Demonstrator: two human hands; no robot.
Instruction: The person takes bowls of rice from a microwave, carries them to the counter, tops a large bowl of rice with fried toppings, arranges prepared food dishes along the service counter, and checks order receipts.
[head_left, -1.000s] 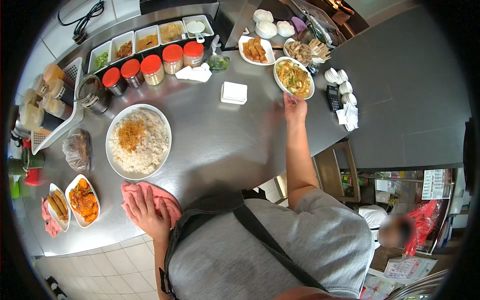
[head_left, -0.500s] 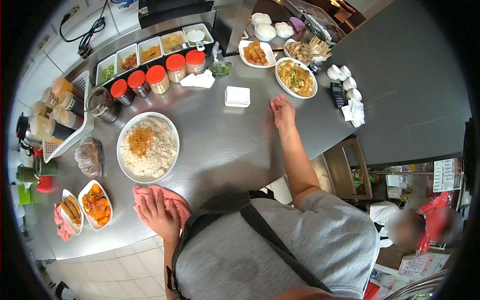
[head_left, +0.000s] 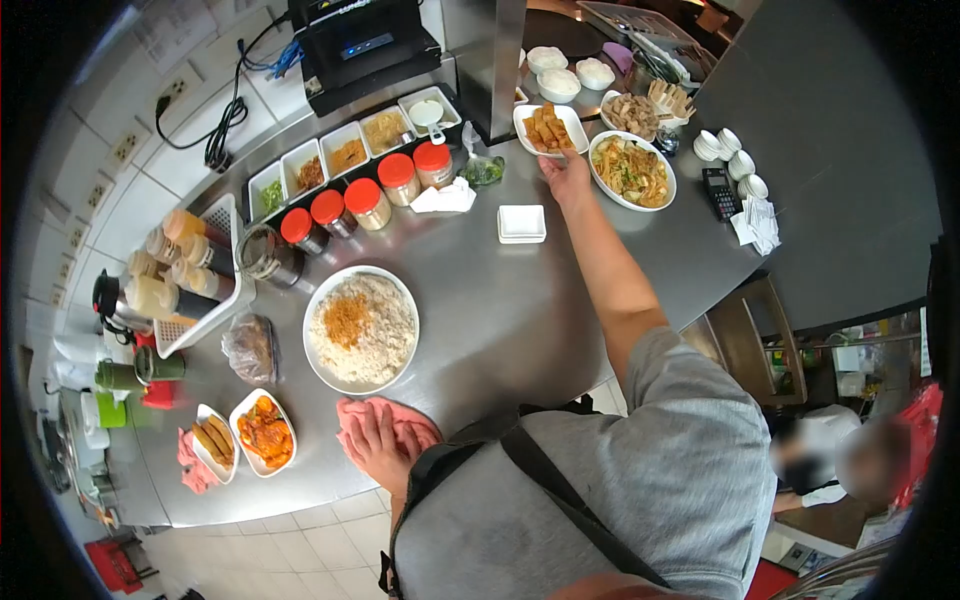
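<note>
My left hand [head_left: 380,455] lies flat on a folded pink cloth [head_left: 412,424] at the counter's near edge, fingers stretched over it. Just beyond is a large white plate of rice [head_left: 362,330] with a brown crumbly topping. My right hand [head_left: 568,182] reaches to the back, its fingers closed at the near rim of a white square dish [head_left: 578,118] of golden-brown fried pieces [head_left: 546,130]; the fingertips are partly hidden by the rim. Right of that hand stands a white bowl of noodles [head_left: 630,172]. Left of the forearm are stacked small white square dishes [head_left: 522,224].
Several red-lidded jars [head_left: 398,178] stand before a row of topping tubs [head_left: 345,150]. Sauce bottles fill a white basket [head_left: 232,300] at left. Near it are a red-sauced dish [head_left: 265,432] and a dish of brown rolls [head_left: 214,444]. A calculator [head_left: 719,193] lies at right.
My right hand has moved away from me, from beside the noodle bowl to the rim of the fried-food dish. My left hand stays on the cloth. The camera view has shifted.
</note>
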